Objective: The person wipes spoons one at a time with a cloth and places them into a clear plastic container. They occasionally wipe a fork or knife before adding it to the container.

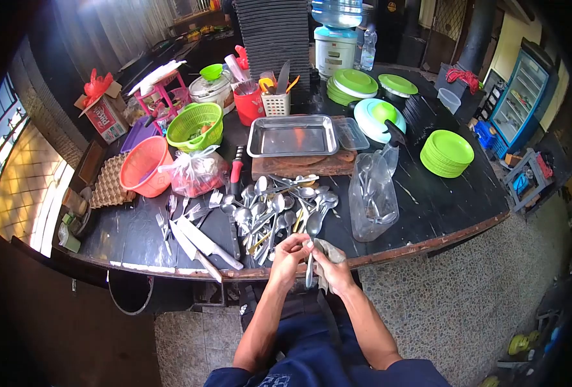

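Just over the table's front edge, a metal spoon points bowl-up and away from me between my two hands. My left hand is closed, pinching the spoon at its middle. A greyish cloth is bunched in my right hand, whose thumb presses against the spoon. Right beyond my hands lies a loose pile of spoons. Several forks are scattered to its left, near two large knives with pale handles. To the right stands a clear plastic bag with cutlery inside.
Behind the pile, a steel tray rests on a wooden board. Green plates are stacked at right. An orange basket, green basket and egg tray stand at left. A water dispenser is at the back.
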The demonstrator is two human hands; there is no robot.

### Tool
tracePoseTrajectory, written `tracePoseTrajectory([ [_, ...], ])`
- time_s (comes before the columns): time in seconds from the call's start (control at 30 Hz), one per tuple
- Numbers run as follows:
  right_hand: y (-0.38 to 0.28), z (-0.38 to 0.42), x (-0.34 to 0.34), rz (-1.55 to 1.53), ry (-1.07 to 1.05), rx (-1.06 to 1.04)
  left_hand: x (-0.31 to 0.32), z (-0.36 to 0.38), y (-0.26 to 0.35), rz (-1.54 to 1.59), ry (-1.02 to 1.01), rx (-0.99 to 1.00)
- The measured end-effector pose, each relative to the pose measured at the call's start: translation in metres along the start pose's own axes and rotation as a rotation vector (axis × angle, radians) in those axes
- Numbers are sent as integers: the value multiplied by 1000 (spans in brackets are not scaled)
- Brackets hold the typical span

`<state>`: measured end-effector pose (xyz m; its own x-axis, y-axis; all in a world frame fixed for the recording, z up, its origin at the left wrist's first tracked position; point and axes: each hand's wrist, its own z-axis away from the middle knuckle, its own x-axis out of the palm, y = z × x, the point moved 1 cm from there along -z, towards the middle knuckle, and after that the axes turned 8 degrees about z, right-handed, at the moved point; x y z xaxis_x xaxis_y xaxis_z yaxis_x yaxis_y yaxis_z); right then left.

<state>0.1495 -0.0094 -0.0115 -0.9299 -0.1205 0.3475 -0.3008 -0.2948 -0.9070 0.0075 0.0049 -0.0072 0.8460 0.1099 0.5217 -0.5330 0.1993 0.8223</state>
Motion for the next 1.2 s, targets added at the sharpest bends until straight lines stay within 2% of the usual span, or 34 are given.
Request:
tracePoseTrajectory([
  [0.07,3,3,-7,1,-25,-28,-1,3,3,60,-4,-80],
  [0.13,-2,12,-6,207,-97,-101,7,0,7,22,58,-44],
  [0.27,4,18,-3,423,43,-274,7,-11,14,-96,-37,73],
  [0.33,5,24,-7,471,60,-283,11,-18,29,-215,-42,130],
  [0.47,-3,36,-10,515,126,-327,44,-32,65,-250,-59,362],
  [0.57,-3,39,-12,500,151,-330,79,-39,89,-179,-215,398],
  [0.6,3,39,-13,497,155,-332,92,-43,95,-250,-230,474],
  [0.73,15,39,-13,559,107,-232,149,-52,105,-326,-400,535],
  [0.87,14,41,-10,613,48,-225,181,-84,80,-743,-617,740],
  [0.93,24,38,-13,635,21,-212,187,-98,61,-924,-781,699],
  [0.97,24,39,-15,623,7,-178,186,-110,46,-929,-916,757],
  [1.0,24,40,-16,624,13,-182,186,-112,39,-1016,-1001,632],
  [1.1,28,41,-19,616,0,-187,188,-113,22,-1104,-1016,546],
  [1.2,29,41,-22,656,35,-180,188,-110,18,-1075,-979,641],
])
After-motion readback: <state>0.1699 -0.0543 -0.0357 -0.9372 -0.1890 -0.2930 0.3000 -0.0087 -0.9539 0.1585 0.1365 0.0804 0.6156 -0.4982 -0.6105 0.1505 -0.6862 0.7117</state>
